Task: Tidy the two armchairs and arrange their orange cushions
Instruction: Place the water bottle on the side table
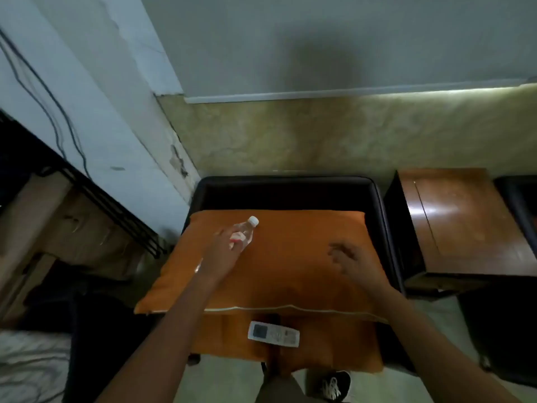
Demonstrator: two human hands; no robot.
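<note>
Left of the fingers, a black metal rack [116, 205] is standing against the wall. The left hand [225, 251] is reaching forward, its fingertips touching a clear plastic bottle [245, 232] with a white cap. Blur is hiding whether the fingers are curling round it. The bottle is lying on the upper orange cushion [290, 271], which is resting across the black armchair [290, 190] beneath both hands. Nearer than the fingers, a white remote control [273, 334] is lying on the lower orange cushion [334, 344]. The right hand [354, 261] is hovering over the upper cushion, fingers loosely spread and holding nothing. Right of it, a wooden side table [465, 228] is standing just beside the armchair.
</note>
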